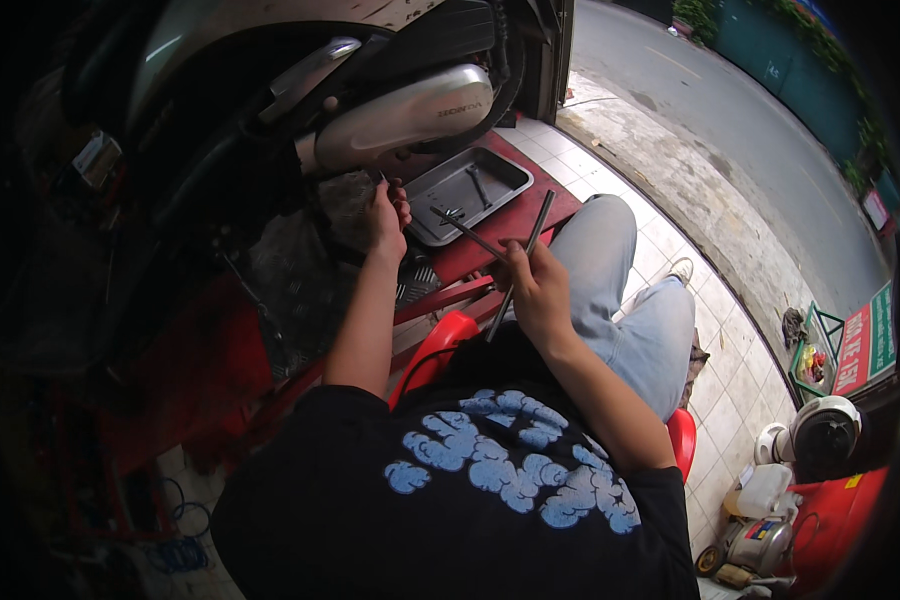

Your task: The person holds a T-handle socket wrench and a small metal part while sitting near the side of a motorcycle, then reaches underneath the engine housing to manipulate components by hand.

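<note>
My right hand [540, 285] is closed round a T-handle wrench [543, 222]. Its long crossbar slants up past my fingers, and its shaft points left over the edge of a grey metal tray [519, 180]. My left hand [387, 218] is raised beside the tray, under the silver engine cover [410, 118] of a scooter. The fingers there are curled, with something small and thin at their tips that I cannot make out. In the tray lie a dark wrench [479, 187] and some small metal parts [452, 215].
The tray rests on a red lift platform [535, 190]. A red plastic stool [682, 445] is beneath me. White floor tiles [735, 370] run along the right toward the street [690, 90]. At the lower right stand an air compressor [760, 545] and a plastic jug [767, 490].
</note>
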A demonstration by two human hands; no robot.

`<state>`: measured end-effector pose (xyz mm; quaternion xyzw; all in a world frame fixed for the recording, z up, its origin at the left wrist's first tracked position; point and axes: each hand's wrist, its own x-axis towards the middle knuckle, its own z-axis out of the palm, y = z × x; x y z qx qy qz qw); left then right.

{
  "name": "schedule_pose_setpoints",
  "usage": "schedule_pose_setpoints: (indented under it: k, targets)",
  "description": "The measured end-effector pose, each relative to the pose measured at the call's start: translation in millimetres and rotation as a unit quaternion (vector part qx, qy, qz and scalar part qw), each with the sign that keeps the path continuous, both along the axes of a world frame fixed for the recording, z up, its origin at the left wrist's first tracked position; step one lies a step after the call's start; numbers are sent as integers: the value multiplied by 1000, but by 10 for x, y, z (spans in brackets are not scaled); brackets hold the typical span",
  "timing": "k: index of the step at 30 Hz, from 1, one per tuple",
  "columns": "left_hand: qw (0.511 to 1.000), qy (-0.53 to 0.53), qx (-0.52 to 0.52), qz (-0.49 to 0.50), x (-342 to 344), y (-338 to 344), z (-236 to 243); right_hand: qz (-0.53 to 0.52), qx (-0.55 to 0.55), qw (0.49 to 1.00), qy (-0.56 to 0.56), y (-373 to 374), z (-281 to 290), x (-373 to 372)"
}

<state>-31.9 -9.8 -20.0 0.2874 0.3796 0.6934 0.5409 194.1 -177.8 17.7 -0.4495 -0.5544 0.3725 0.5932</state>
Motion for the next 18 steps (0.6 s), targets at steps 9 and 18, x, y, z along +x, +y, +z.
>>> schedule_pose_setpoints:
  k: [9,18]
  targets:
    - [755,636,67,147,91,13,-387,13,20,999,33,-42,141,-43]
    - [663,743,-55,74,225,-126,-456,58,3,993,105,89,55,-117]
